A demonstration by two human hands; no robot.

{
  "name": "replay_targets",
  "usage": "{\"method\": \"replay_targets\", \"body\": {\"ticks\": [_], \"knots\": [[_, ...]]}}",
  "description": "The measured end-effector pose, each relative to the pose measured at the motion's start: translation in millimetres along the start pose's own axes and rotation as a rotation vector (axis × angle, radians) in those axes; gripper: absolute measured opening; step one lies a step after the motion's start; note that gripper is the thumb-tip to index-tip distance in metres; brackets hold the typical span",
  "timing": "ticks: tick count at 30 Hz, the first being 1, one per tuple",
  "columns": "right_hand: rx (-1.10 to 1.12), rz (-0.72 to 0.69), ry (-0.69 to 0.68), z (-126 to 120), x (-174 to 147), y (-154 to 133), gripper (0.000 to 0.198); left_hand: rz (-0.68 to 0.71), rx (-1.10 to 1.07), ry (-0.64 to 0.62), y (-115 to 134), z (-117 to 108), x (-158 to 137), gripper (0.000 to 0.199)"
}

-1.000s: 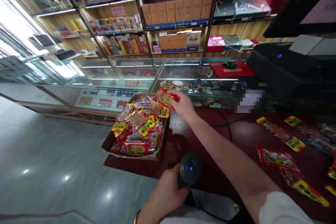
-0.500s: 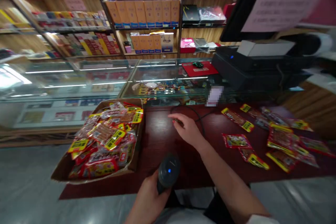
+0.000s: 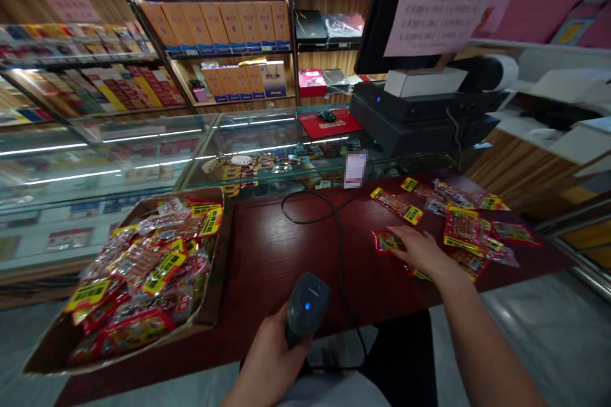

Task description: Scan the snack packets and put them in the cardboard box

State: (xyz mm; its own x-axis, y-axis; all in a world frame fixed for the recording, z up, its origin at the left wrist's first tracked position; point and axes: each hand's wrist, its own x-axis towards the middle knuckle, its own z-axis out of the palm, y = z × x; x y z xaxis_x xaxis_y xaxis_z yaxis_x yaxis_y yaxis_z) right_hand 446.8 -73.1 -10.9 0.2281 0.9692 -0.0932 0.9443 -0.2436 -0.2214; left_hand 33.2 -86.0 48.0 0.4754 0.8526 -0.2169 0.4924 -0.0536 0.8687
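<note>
My left hand (image 3: 277, 350) is wrapped round the handle of a dark grey barcode scanner (image 3: 308, 305), which has a blue light on its head. It is held near the front edge of the dark red counter. To the right, my right hand (image 3: 420, 248) is closed over a small red snack packet (image 3: 382, 241) lying on the counter. Its thumb and fingers cover the packet's right part. Several more snack packets (image 3: 462, 227) lie around and beyond that hand. On the left, a cardboard box (image 3: 217, 280) is heaped with similar red and yellow packets (image 3: 143, 261).
A black cable (image 3: 340, 254) loops across the counter (image 3: 272, 235). Behind stand a glass display case (image 3: 258, 133), a red mat (image 3: 312, 127) with a mouse (image 3: 327, 116), and a monitor (image 3: 377, 19) over a black cash drawer (image 3: 396, 121). Stocked shelves line the wall.
My right hand has moved right, from the middle of the counter onto the red snack packet. The view has turned to the right. My left hand still holds the scanner.
</note>
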Motion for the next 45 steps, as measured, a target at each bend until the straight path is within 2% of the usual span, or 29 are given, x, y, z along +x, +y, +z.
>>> {"method": "replay_targets", "body": {"ticks": [4,7,9,11,15,17,19,23,26,28,31,34,36,39,45], "knots": [[0.024,-0.045,0.086,-11.2,14.4,-16.1,0.033,-0.011,0.019,0.041,-6.4,-4.7,-7.3,0.016],[0.263,-0.121,0.188,-14.8,15.9,-37.6,0.029,-0.027,0.029,0.074,-7.6,-8.6,-10.6,0.016],[0.503,-0.114,0.234,-11.1,12.2,-59.3,0.031,-0.032,0.032,0.091,-6.3,-10.1,-11.1,0.016],[0.806,-0.010,0.223,-3.2,5.6,-83.6,0.033,-0.030,0.030,0.092,-4.7,-10.7,-10.6,0.017],[1.496,0.223,0.063,15.7,-9.7,-122.8,0.041,-0.023,0.016,0.082,-5.3,-9.9,-8.6,0.018],[1.727,0.292,0.043,22.0,-15.4,-132.6,0.049,-0.015,0.006,0.078,-7.2,-9.5,-7.8,0.018],[1.834,0.340,0.072,25.1,-19.4,-136.1,0.055,-0.013,-0.004,0.071,-8.2,-9.4,-7.3,0.017],[1.793,0.372,0.053,22.5,-25.3,-131.2,0.057,-0.024,-0.016,0.068,-5.3,-10.0,-6.1,0.019],[1.715,0.248,-0.093,17.0,-29.2,-123.4,0.062,-0.032,-0.009,0.058,-2.3,-10.2,-5.0,0.021],[1.608,0.159,-0.125,13.9,-30.3,-117.9,0.067,-0.030,-0.002,0.049,-1.7,-10.5,-4.9,0.021],[1.438,0.144,-0.037,11.1,-29.3,-110.3,0.075,-0.014,0.004,0.036,-2.0,-11.6,-6.1,0.020],[1.428,0.156,0.022,8.7,-27.2,-104.8,0.079,-0.001,0.009,0.019,-2.0,-13.4,-7.5,0.021],[1.439,0.158,0.056,6.5,-26.4,-103.9,0.071,0.006,0.014,0.002,-1.3,-14.5,-8.2,0.023],[1.331,0.138,0.122,2.9,-25.6,-107.8,0.057,0.009,0.029,-0.047,1.3,-15.2,-9.4,0.025],[1.121,0.002,0.179,-1.4,-20.1,-125.5,0.048,0.038,0.059,-0.167,9.3,-15.5,-11.8,0.037]]}}
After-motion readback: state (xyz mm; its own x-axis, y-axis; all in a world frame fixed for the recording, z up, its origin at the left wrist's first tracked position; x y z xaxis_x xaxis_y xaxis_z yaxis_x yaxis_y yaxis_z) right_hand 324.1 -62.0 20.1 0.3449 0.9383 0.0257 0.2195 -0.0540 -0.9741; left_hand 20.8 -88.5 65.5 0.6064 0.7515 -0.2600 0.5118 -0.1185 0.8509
